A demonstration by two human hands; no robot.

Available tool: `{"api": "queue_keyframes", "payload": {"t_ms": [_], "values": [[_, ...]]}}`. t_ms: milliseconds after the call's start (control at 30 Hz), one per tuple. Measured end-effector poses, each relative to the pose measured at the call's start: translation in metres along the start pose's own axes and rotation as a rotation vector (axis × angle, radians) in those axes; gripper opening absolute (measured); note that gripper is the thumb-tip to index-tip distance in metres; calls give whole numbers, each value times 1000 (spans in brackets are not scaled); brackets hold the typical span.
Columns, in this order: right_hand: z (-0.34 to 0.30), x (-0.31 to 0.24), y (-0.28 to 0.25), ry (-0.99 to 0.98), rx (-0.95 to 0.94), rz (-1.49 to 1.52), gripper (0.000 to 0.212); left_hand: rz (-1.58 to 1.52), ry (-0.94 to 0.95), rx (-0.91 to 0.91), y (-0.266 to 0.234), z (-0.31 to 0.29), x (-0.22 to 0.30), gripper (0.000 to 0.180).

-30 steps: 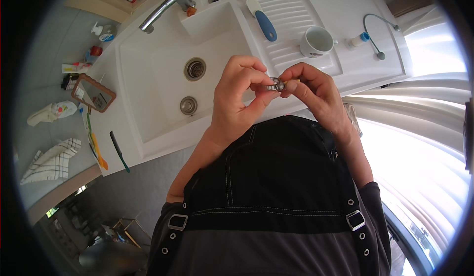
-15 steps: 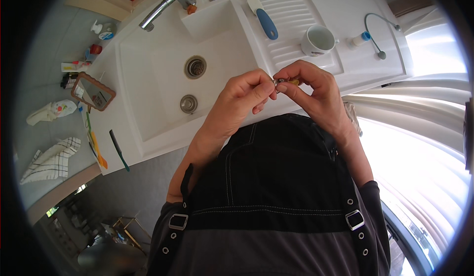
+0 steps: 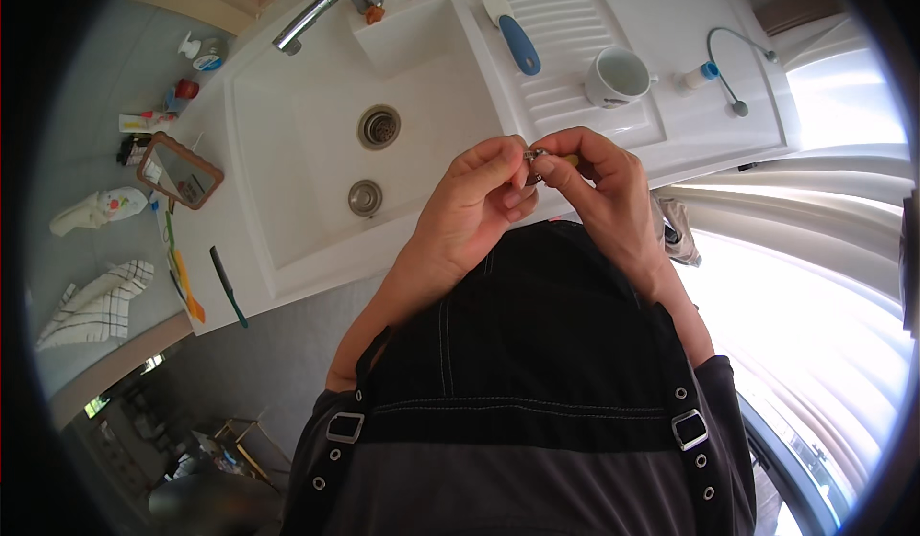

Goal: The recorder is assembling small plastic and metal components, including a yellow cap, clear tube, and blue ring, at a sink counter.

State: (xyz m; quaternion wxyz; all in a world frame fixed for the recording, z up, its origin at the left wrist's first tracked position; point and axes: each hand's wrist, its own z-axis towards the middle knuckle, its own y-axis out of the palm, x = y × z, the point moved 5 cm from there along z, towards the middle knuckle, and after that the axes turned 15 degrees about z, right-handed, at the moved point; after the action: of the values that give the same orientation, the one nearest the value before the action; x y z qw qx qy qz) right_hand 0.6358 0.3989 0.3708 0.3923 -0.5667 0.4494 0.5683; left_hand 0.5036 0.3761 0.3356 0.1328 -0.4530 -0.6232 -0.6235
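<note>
Both hands meet just in front of the sink's near right corner. Between them is a small silvery metal piece (image 3: 536, 154), too small and too covered for me to make out its kind. My left hand (image 3: 479, 183) pinches its left side between thumb and forefinger, with the other fingers curled below. My right hand (image 3: 604, 177) closes thumb and forefinger on its right side. A bit of yellow (image 3: 572, 159) shows between the right hand's fingers; whether it belongs to the metal piece I cannot tell.
Beyond my hands lies the white sink (image 3: 316, 249) with its tap (image 3: 321, 14). On the drainboard are a white mug (image 3: 618, 77), a blue-handled brush (image 3: 517, 45) and a small blue-capped bottle (image 3: 701, 75). A framed mirror (image 3: 180, 171) and comb (image 3: 228, 285) lie left.
My left hand has turned a little and its lower fingers now show more below the metal piece. Both hands stay in nearly the same place, still pinching it.
</note>
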Motion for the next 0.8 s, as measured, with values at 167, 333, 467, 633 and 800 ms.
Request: {"api": "queue_keyframes", "payload": {"t_ms": [167, 333, 467, 633, 800], "values": [[-2, 3, -13, 20, 55, 129, 21, 10, 18, 39, -5, -2, 4, 29], [-8, 8, -16, 151, 12, 202, 24, -41, 30, 62, -2, -5, 4, 25], [-11, 11, -13, 105, 18, 242, 25, 70, 43, 106, -3, -8, 4, 15], [-12, 0, -6, -78, 33, 72, 25, 76, 52, 158, -5, -9, 1, 5], [-15, 0, -5, -68, 44, 89, 24, 11, 57, 249, -3, -12, -2, 6]]}}
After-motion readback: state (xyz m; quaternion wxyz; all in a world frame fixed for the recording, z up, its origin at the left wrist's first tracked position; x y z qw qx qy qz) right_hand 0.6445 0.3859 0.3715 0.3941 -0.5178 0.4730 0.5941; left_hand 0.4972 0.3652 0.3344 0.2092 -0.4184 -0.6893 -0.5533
